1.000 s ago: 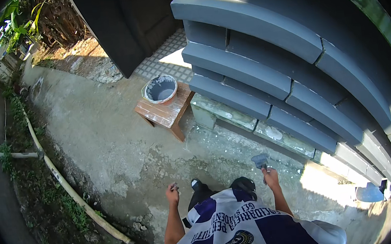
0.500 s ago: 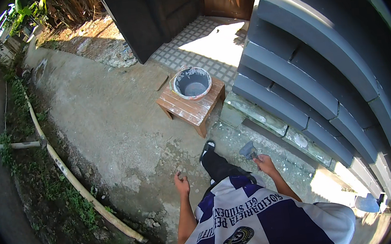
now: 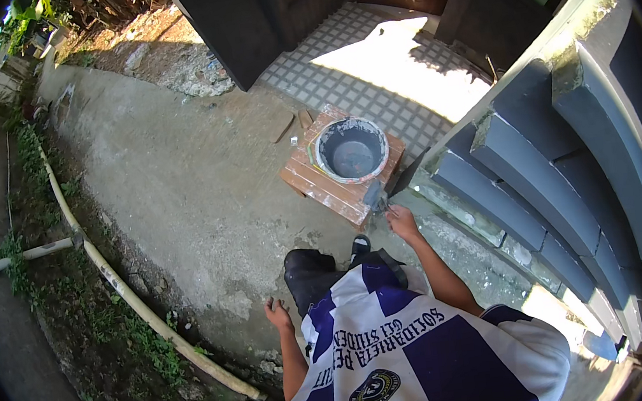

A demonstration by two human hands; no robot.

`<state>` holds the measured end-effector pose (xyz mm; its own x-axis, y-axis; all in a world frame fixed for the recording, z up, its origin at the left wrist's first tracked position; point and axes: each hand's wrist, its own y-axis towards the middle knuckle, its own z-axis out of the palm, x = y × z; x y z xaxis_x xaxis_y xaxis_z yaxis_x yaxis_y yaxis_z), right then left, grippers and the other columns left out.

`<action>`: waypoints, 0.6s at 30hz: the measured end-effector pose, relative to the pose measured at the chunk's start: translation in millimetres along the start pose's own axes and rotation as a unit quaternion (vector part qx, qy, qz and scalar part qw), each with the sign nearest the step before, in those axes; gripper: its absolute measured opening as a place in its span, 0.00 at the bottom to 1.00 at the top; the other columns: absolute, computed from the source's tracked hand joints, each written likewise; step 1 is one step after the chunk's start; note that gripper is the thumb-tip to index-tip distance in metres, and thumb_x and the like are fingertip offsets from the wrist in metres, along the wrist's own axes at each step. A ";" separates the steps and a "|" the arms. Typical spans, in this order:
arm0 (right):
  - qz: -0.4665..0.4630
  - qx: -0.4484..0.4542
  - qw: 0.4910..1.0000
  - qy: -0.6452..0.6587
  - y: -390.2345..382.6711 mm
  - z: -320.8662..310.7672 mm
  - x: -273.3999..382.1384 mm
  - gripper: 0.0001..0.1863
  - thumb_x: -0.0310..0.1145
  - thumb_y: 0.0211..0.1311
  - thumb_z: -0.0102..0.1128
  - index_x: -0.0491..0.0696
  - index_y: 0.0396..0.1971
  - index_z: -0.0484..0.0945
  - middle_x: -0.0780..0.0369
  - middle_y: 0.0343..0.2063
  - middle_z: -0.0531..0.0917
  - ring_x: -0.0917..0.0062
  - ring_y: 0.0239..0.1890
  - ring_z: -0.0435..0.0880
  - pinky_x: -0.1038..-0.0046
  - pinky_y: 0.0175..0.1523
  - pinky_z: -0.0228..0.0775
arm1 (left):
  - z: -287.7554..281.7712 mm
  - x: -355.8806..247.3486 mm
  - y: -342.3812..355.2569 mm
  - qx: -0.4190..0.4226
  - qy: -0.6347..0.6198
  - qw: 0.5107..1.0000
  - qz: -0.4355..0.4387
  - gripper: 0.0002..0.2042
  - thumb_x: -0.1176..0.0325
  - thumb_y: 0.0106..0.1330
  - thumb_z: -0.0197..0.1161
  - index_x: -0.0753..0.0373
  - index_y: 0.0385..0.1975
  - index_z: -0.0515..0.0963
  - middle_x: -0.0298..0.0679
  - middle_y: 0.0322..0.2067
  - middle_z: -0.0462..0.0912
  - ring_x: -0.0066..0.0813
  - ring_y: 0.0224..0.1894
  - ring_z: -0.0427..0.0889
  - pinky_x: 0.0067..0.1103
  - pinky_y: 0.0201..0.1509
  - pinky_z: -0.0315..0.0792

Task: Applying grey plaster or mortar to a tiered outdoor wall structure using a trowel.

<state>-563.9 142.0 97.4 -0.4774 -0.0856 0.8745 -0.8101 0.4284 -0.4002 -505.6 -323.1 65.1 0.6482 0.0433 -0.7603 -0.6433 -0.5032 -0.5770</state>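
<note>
My right hand [image 3: 401, 221] is closed around the handle of a putty knife [image 3: 373, 193]. The knife's broad grey blade reaches the near right corner of a small wooden stool [image 3: 326, 194]; whether it touches the wood I cannot tell. On the stool stands a bucket [image 3: 353, 152] with a rim smeared in pale, dried material and grey paste inside. My left hand [image 3: 277, 315] hangs low beside my leg, its fingers loosely bent and apart, with nothing visible in them.
Dark grey curved louvres [image 3: 525, 202] rise close on my right. Behind the stool lies a tiled floor [image 3: 299, 70] by a dark door panel [image 3: 232, 22]. Wood scraps [image 3: 282, 125] lie beside the stool. A long pipe [image 3: 132, 302] borders the concrete path on the left.
My right hand has carried the putty knife forward to the stool's corner. The stool and bucket appear closer and farther right as my view shifts. My left hand stays low.
</note>
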 end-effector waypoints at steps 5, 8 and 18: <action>-0.047 -0.074 0.992 -0.090 -2.4 8.1 48.3 0.12 0.29 0.61 0.63 0.37 0.40 0.81 0.60 0.24 0.85 0.79 0.18 0.81 0.74 0.24 0.72 | 46.1 -87.1 62.5 0.079 0.046 0.995 0.043 0.23 0.74 0.67 0.56 0.60 0.63 0.67 0.41 0.62 0.69 0.38 0.53 0.79 0.35 0.48 0.77; -0.039 -0.123 0.985 -0.112 -13.6 6.8 67.9 0.14 0.29 0.60 0.66 0.36 0.42 0.81 0.58 0.28 0.87 0.79 0.22 0.85 0.75 0.27 0.75 | 94.0 -152.7 100.6 0.174 0.086 0.979 0.060 0.24 0.76 0.64 0.58 0.58 0.61 0.68 0.41 0.56 0.74 0.32 0.47 0.80 0.28 0.45 0.78; 0.036 -0.354 0.926 -0.125 -4.0 94.6 126.8 0.13 0.26 0.54 0.72 0.38 0.38 0.82 0.54 0.30 0.86 0.73 0.29 0.88 0.74 0.31 0.79 | 244.2 -285.0 244.4 0.463 0.173 0.819 0.293 0.25 0.82 0.61 0.61 0.62 0.60 0.68 0.45 0.57 0.74 0.34 0.50 0.80 0.25 0.50 0.76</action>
<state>-653.4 44.3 184.1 -0.6574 -0.2010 0.7263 -0.3888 0.9160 -0.0985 -947.0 -247.8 67.8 0.0912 -0.2989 -0.9499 -0.8149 0.5259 -0.2437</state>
